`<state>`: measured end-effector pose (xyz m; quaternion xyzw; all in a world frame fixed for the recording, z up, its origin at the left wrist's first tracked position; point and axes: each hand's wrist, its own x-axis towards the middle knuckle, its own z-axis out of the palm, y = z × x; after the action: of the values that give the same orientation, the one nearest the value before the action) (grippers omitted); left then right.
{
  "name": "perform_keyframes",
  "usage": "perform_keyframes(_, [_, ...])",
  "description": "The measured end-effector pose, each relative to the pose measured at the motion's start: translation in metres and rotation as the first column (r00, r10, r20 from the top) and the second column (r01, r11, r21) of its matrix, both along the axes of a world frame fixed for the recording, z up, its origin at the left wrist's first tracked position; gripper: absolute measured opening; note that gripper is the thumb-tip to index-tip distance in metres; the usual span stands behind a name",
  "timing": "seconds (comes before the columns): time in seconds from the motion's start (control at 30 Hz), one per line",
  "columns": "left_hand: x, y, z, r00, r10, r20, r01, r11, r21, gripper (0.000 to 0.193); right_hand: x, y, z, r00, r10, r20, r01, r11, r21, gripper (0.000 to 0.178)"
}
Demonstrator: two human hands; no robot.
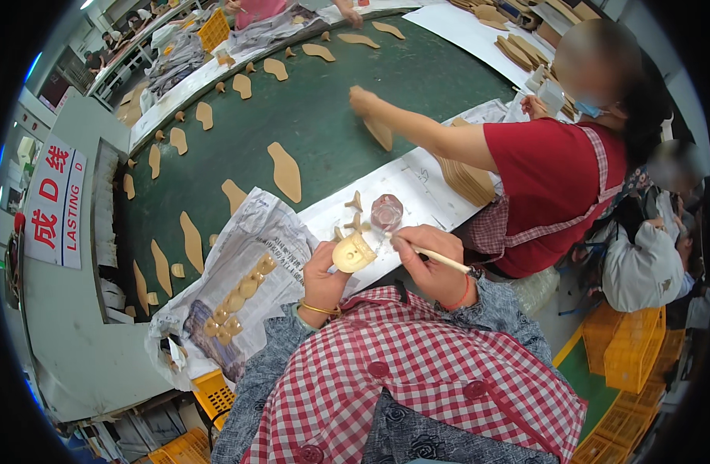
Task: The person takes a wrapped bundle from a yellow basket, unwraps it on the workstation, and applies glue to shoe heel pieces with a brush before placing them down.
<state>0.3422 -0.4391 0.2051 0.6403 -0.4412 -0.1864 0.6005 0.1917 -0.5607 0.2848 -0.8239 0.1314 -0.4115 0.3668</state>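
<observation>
In front of my apron, my left hand [322, 282] grips a pale yellow shoe heel [353, 254], its rounded, hollowed face turned up. My right hand [440, 272] is closed around the light handle of a brush [441, 258], whose tip is close to the heel's right side. Just beyond them a small faceted glass jar [386, 210] stands on a white board [409, 182]. Small tan heels [355, 203] lie beside the jar. More glossy tan heels [246, 292] rest in clusters on newspaper [263, 220] to the left.
A green conveyor belt [239, 147] curves ahead, carrying tan insoles [284, 172] and small heels. On my right, a co-worker in red [552, 185] reaches over the belt with an insole [379, 133]. Stacked insoles [464, 179] lie nearby. Yellow crates [625, 348] stand at lower right.
</observation>
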Motion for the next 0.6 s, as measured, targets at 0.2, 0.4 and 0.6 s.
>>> perform_keyframes(0.2, [0.049, -0.024, -0.031, 1.0, 0.022, 0.004, -0.023, 0.99, 0.139, 0.024, -0.015, -0.007, 0.001, 0.972, -0.218, 0.087, 0.215, 0.976, 0.04, 0.006])
perform_keyframes(0.4, [0.166, -0.115, -0.093, 0.983, -0.165, 0.076, 0.128, 0.927, 0.353, 0.021, -0.036, -0.012, -0.016, 0.937, -0.309, 0.161, 0.263, 0.931, 0.254, 0.013])
perform_keyframes(0.6, [0.256, -0.18, -0.17, 0.933, -0.224, 0.282, 0.064, 0.873, 0.483, 0.02, -0.037, -0.025, -0.033, 0.879, -0.437, 0.192, 0.395, 0.892, 0.22, 0.009])
